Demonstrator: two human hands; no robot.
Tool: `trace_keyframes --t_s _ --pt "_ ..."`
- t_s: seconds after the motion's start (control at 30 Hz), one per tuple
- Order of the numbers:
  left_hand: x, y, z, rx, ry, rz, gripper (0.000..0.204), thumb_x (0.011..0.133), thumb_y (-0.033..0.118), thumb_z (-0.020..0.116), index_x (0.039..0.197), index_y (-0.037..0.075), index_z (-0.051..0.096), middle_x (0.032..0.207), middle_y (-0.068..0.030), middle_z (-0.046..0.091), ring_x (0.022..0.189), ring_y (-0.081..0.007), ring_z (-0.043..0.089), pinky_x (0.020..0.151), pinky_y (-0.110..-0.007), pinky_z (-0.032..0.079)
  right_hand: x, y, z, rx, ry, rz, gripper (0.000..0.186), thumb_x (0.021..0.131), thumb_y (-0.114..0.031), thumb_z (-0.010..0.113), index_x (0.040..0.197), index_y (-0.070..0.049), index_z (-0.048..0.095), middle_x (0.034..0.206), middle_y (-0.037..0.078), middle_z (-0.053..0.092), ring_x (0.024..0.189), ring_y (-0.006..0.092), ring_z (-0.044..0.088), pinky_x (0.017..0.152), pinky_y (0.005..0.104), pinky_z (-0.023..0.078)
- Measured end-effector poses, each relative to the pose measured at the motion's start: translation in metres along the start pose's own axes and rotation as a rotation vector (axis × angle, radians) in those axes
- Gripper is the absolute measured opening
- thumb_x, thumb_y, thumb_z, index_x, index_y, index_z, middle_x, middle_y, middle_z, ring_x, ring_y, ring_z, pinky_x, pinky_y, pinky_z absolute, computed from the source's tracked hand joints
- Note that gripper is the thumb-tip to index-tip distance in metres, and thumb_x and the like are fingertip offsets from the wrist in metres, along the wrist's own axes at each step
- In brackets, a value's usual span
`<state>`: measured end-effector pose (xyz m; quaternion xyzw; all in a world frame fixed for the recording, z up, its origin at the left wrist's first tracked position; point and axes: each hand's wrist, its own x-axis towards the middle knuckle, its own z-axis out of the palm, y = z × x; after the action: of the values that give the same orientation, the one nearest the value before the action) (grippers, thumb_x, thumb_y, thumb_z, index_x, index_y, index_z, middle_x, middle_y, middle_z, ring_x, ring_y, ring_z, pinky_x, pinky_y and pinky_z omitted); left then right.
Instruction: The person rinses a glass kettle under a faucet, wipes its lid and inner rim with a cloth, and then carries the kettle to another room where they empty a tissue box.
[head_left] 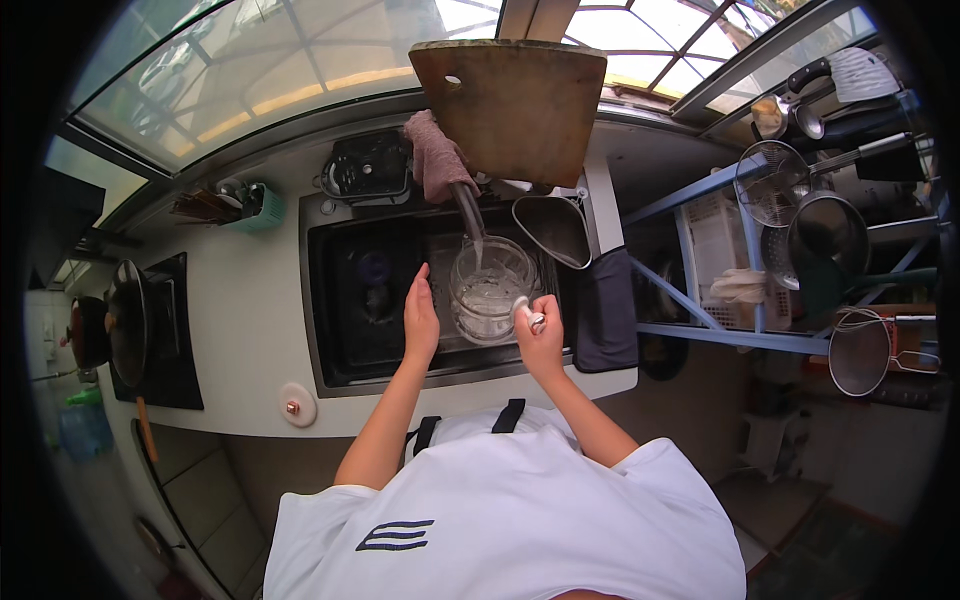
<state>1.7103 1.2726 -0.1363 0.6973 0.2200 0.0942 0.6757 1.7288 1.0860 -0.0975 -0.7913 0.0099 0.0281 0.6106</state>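
Observation:
A clear glass pot (487,310) with a pale pink handle (523,306) is in the black sink (345,340), below the tap. Water runs from the metal tap (468,208) into it, and clear, rippling water shows inside. My right hand (541,338) is closed round the pot's handle, on its near right side. To the left of the pot, my left hand (422,318) is upright and open, its fingers stretched out and holding nothing. A narrow gap appears between that hand and the glass. On the counter's front edge lies a round pale pink lid (297,405) with a copper-coloured knob.
A pink cloth (436,158) wraps the tap's upper part. Behind the sink leans a wooden cutting board (510,110). A metal strainer basket (556,232) sits at the sink's right corner, above a dark cloth (607,315). A blue rack (690,325) with hanging utensils stands right.

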Motion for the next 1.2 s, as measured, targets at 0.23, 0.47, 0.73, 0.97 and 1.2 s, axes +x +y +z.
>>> trace_keyframes --t_s 0.23,0.47,0.73,0.97,1.2 --pt "-0.003 0.006 -0.006 0.041 0.04 0.027 0.054 0.1 0.039 0.03 0.132 -0.003 0.041 0.134 -0.0174 0.045 0.127 -0.0251 0.04 0.106 -0.032 0.027 0.0 0.012 0.013 -0.043 0.058 -0.076 0.024 0.084 -0.013 0.06 0.082 -0.006 0.038 0.064 -0.001 0.038 0.056 0.0054 0.036 0.049 0.0229 0.031" --pt "0.002 0.0 -0.016 0.021 0.071 0.025 0.056 0.099 0.04 0.03 0.132 -0.003 0.041 0.133 -0.0173 0.046 0.127 -0.0245 0.041 0.106 -0.032 0.027 0.0 0.021 0.017 0.225 0.057 0.095 0.022 0.085 -0.012 0.059 0.081 -0.006 0.038 0.064 -0.002 0.037 0.056 0.006 0.036 0.049 0.023 0.031" --pt "0.006 0.006 -0.021 -0.006 0.078 -0.043 0.058 0.099 0.043 0.029 0.133 -0.002 0.041 0.132 -0.0155 0.047 0.126 -0.0225 0.04 0.106 -0.031 0.025 0.003 0.019 0.022 0.21 -0.006 0.089 0.023 0.084 -0.011 0.06 0.081 -0.006 0.038 0.062 0.001 0.038 0.056 0.0068 0.037 0.048 0.0249 0.032" --pt "0.018 -0.009 -0.037 -0.001 0.028 -0.129 0.063 0.096 0.054 0.021 0.137 0.009 0.039 0.135 -0.0082 0.047 0.129 -0.0219 0.036 0.105 -0.043 0.023 -0.003 0.011 0.019 0.132 -0.03 0.094 0.024 0.084 -0.013 0.061 0.081 -0.006 0.038 0.063 0.0 0.038 0.055 0.007 0.036 0.049 0.025 0.032" --pt "0.04 0.013 -0.041 -0.151 -0.041 -0.303 0.07 0.094 0.059 0.022 0.137 0.006 0.037 0.134 -0.0125 0.048 0.13 -0.0295 0.035 0.106 -0.046 0.025 -0.013 0.012 0.017 -0.071 -0.011 -0.03 0.022 0.084 -0.011 0.06 0.083 -0.006 0.038 0.062 -0.002 0.038 0.055 0.0043 0.036 0.048 0.0225 0.032"
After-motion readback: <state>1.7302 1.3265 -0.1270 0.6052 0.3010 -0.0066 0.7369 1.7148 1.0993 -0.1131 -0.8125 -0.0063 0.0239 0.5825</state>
